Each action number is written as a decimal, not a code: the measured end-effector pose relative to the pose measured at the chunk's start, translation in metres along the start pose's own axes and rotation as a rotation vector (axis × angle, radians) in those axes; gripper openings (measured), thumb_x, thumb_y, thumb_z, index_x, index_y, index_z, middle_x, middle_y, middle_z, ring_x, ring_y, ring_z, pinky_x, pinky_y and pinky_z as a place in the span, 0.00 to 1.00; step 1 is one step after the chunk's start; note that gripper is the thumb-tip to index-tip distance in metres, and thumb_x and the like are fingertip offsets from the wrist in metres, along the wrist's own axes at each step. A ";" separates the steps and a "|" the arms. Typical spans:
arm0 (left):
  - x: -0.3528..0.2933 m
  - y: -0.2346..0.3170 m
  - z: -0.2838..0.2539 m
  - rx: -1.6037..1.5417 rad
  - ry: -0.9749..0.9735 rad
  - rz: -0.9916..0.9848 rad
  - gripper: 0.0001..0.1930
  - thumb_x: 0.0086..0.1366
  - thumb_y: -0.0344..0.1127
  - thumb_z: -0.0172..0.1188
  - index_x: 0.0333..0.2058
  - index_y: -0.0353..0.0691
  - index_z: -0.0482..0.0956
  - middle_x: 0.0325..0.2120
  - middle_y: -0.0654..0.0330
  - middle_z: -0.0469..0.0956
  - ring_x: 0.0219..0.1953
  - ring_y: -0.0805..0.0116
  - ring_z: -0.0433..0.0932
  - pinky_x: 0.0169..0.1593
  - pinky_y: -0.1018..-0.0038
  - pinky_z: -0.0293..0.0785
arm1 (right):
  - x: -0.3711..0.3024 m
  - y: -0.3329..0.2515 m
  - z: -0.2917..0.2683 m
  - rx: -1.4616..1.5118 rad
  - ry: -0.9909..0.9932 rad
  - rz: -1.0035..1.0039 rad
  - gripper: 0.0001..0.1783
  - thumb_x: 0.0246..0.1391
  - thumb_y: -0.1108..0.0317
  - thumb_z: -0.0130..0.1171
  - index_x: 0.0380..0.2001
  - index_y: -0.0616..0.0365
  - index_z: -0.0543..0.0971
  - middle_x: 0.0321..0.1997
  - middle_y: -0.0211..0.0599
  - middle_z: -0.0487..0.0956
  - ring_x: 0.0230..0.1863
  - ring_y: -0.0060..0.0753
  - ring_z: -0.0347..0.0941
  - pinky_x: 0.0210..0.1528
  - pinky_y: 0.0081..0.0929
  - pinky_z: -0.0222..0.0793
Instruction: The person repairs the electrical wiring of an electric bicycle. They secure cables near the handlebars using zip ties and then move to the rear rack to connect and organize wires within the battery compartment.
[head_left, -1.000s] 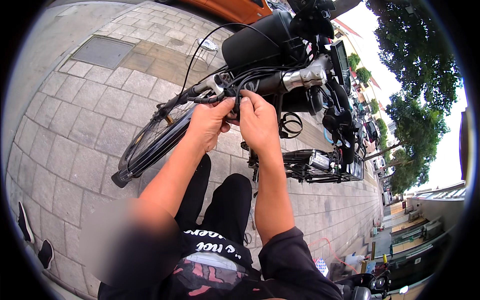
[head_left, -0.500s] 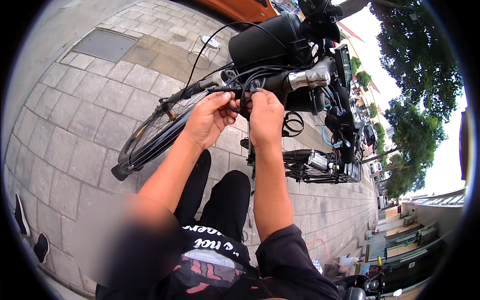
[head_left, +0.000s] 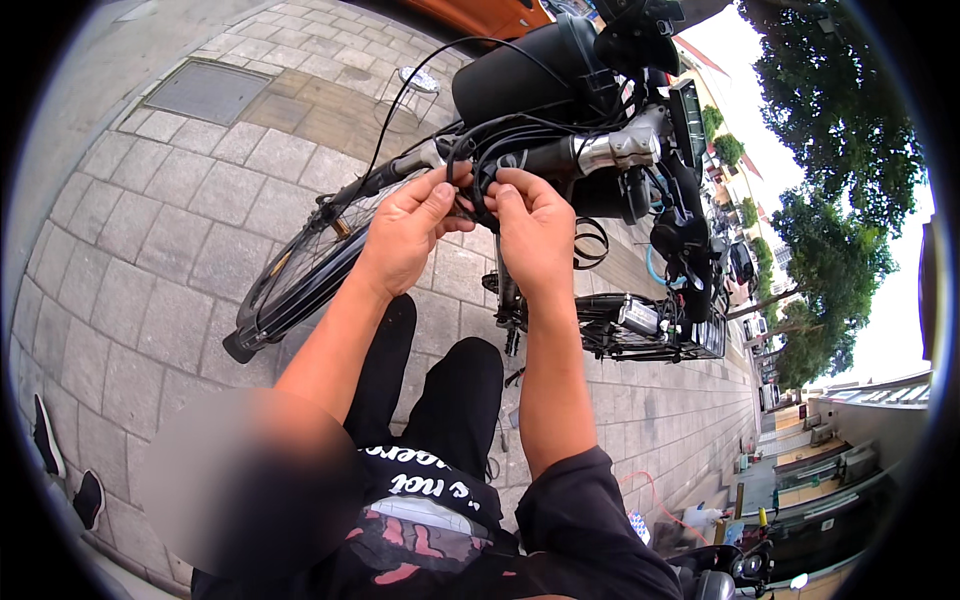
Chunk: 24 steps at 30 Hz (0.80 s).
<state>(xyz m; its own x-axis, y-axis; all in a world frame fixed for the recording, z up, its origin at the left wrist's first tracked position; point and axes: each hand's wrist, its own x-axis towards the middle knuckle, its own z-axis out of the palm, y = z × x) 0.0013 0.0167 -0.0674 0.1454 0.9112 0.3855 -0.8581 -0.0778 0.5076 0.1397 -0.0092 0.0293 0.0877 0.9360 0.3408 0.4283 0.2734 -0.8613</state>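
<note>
A bicycle stands before me, with a bundle of black cables (head_left: 472, 190) running past its silver-and-black head tube (head_left: 600, 150). My left hand (head_left: 408, 230) pinches a black cable between thumb and fingers, just behind the front wheel (head_left: 300, 275). Close beside it, my right hand (head_left: 535, 228) has thumb and forefinger closed on the same dark bundle. Which strand each fingertip grips is partly hidden by the fingers. One loose cable (head_left: 392, 105) arches above the hands.
A black cylindrical container (head_left: 520, 80) sits at the bike's front, above my hands. A metal cover (head_left: 207, 90) is set in the paving at upper left, and an orange vehicle (head_left: 470, 15) stands at the top. Someone's dark shoe (head_left: 89, 500) shows at lower left.
My left hand has turned, its thumb now lying over the fingers, with a cable raised at its fingertips. The right hand has shifted slightly, its thumb now in view. Both stay at the cables.
</note>
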 end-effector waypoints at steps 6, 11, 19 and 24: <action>0.001 0.006 -0.005 0.168 -0.008 0.013 0.18 0.83 0.33 0.55 0.66 0.33 0.77 0.55 0.59 0.83 0.50 0.69 0.83 0.54 0.67 0.82 | -0.004 -0.023 0.017 -0.372 -0.043 -0.073 0.25 0.73 0.69 0.49 0.68 0.70 0.74 0.49 0.58 0.87 0.51 0.50 0.88 0.57 0.39 0.79; 0.001 0.006 -0.001 0.098 -0.001 0.012 0.18 0.83 0.33 0.55 0.65 0.34 0.78 0.56 0.59 0.83 0.51 0.69 0.83 0.55 0.66 0.82 | 0.011 -0.010 0.002 -0.268 -0.174 -0.134 0.23 0.73 0.71 0.49 0.65 0.68 0.77 0.47 0.55 0.88 0.48 0.42 0.88 0.54 0.36 0.80; -0.007 0.007 -0.003 0.212 0.031 0.078 0.14 0.78 0.31 0.60 0.57 0.31 0.81 0.46 0.60 0.84 0.45 0.72 0.84 0.49 0.73 0.81 | 0.013 -0.016 -0.004 -0.225 -0.306 -0.083 0.17 0.72 0.73 0.49 0.54 0.71 0.82 0.40 0.36 0.87 0.40 0.20 0.80 0.45 0.24 0.77; -0.007 -0.006 0.009 0.380 0.170 0.099 0.10 0.73 0.28 0.64 0.50 0.34 0.80 0.44 0.60 0.84 0.44 0.75 0.83 0.49 0.73 0.81 | 0.018 -0.019 -0.008 -0.392 -0.345 -0.034 0.16 0.64 0.72 0.48 0.42 0.71 0.84 0.31 0.35 0.84 0.34 0.21 0.78 0.40 0.25 0.76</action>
<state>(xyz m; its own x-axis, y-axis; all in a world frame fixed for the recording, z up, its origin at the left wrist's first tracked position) 0.0097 0.0074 -0.0664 -0.0396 0.9431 0.3301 -0.6164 -0.2831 0.7347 0.1403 0.0003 0.0545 -0.2047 0.9648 0.1653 0.7362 0.2630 -0.6236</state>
